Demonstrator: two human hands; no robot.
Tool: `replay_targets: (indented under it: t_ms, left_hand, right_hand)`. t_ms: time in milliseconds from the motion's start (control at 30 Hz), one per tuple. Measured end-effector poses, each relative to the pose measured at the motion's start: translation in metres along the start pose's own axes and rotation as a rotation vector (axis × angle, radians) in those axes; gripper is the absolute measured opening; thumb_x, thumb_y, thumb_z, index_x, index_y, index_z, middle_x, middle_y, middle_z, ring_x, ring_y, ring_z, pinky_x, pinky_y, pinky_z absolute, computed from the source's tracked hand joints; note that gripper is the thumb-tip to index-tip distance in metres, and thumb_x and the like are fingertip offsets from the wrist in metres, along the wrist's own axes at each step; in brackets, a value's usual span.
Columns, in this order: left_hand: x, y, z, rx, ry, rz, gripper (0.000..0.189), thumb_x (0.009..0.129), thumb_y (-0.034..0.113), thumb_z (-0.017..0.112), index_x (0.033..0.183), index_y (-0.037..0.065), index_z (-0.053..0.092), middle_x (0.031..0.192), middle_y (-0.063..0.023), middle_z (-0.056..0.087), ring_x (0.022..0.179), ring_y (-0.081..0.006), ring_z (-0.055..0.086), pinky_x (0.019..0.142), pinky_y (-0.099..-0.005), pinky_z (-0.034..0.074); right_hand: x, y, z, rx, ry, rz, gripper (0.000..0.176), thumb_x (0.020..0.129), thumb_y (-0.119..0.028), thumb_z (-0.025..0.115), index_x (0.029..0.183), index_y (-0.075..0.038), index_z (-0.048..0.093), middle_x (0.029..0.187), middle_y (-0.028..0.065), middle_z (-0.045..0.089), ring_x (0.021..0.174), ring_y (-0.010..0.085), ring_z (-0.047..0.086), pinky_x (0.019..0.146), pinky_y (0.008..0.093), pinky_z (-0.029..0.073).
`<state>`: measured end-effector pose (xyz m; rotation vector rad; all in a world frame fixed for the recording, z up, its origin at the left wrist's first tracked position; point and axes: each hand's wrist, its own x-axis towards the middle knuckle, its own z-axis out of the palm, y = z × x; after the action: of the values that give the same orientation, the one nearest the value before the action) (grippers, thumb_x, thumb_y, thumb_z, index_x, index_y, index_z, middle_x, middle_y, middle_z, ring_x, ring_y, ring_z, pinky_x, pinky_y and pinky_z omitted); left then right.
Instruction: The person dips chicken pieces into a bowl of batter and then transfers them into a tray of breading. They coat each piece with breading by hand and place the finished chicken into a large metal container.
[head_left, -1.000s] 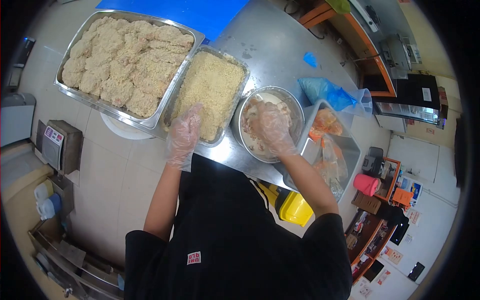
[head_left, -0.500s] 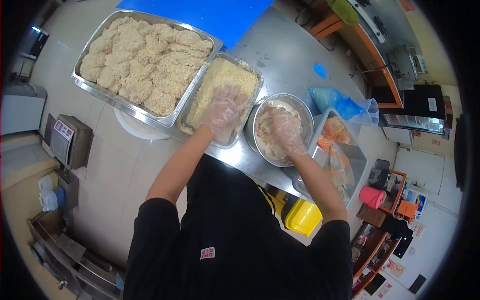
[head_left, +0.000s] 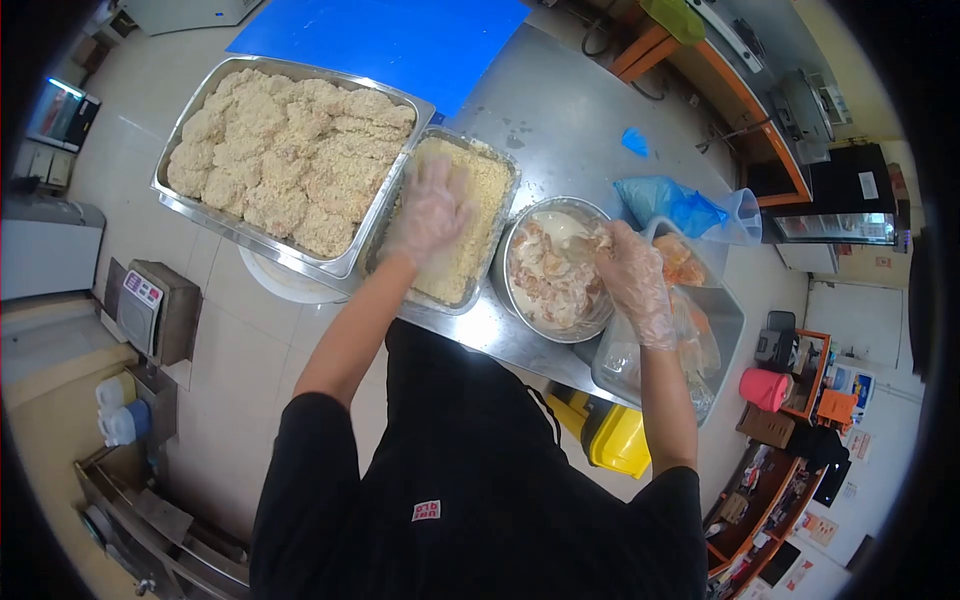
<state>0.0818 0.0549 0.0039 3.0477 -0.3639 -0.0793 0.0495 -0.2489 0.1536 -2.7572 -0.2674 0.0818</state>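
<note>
My left hand (head_left: pixel 432 218), in a clear plastic glove, is over the left side of a metal tray (head_left: pixel 496 235) of pale breadcrumbs (head_left: pixel 478 200). Its fingers are stretched out and slightly smeared by motion. At the right rim of a round metal bowl (head_left: pixel 508 270) is my gloved right hand (head_left: pixel 637 278), fingers curled together around what looks like a piece of battered meat (head_left: pixel 601 243), partly hidden by the fingers. More raw pieces in white batter (head_left: pixel 550 270) fill the bowl.
A deep steel pan (head_left: pixel 255 243) piled with crumb-coated pieces (head_left: pixel 290 150) stands at left. Right of the bowl are a grey tub (head_left: pixel 728 310) holding plastic bags, a blue bag (head_left: pixel 665 203) and a clear container (head_left: pixel 742 218). A blue board (head_left: pixel 390 45) lies behind.
My right hand has come up from the batter to the bowl's right side, fingers now closed. My left hand has shifted left within the crumb tray. The view has tilted slightly.
</note>
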Motion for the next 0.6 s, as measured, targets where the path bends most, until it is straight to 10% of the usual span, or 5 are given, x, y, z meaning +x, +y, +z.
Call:
replay_targets:
  t_ms: [167,367,600]
  left_hand:
    - [0.044,-0.009,0.066,-0.087,0.233,-0.087,0.066,0.114,0.050,0.034,0.167,0.011,0.040,0.174,-0.0192,0.034,0.163,-0.0334,0.028,0.136,-0.0479,0.013]
    - [0.022,0.013,0.054,-0.289,0.044,0.288,0.063,0.113,0.049,0.039,0.167,0.017,0.039,0.175,-0.0141,0.034,0.162,-0.0316,0.030,0.135,-0.0466,0.018]
    - [0.004,0.006,0.044,-0.230,0.014,0.262,0.064,0.114,0.047,0.041,0.166,0.011,0.038,0.173,-0.0180,0.035,0.161,-0.0348,0.031,0.133,-0.0504,0.021]
  right_hand:
    - [-0.004,-0.009,-0.001,-0.005,-0.019,-0.021,0.032,0.093,-0.015,0.068,0.123,-0.003,0.069,0.105,0.0280,0.074,0.100,0.0468,0.072,0.088,0.0549,0.056]
    - [-0.006,-0.013,-0.002,0.039,0.017,-0.053,0.030,0.093,-0.014,0.068,0.122,-0.004,0.069,0.103,0.0283,0.073,0.100,0.0467,0.072,0.087,0.0559,0.056]
    - [-0.006,-0.011,-0.005,0.037,0.001,-0.089,0.029,0.093,-0.012,0.067,0.121,-0.004,0.069,0.101,0.0278,0.072,0.097,0.0466,0.071,0.085,0.0557,0.056]
